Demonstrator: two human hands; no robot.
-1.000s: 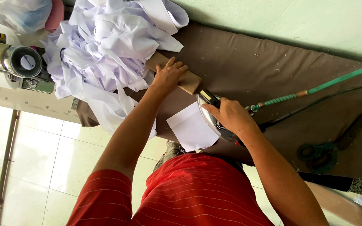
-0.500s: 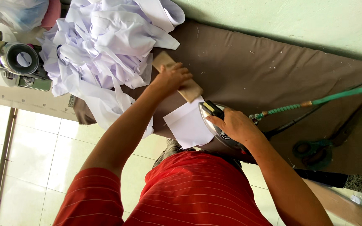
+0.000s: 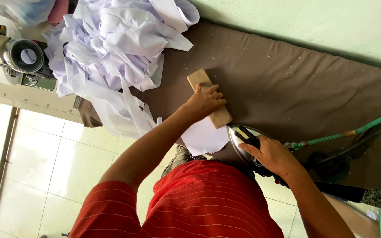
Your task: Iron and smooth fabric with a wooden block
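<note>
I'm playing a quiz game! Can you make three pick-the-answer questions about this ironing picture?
1. Where is the wooden block?
A. on the brown padded table
B. on the tiled floor
C. on the sewing machine

2. What colour is the iron's hose?
A. red
B. green
C. yellow

3. What is the right hand doing?
A. hanging free
B. lifting cloth
C. gripping the iron

Answers: 1 A, the left hand presses it onto the brown cover. 2 B, it runs green to the edge. 3 C, fingers wrap the handle.
</note>
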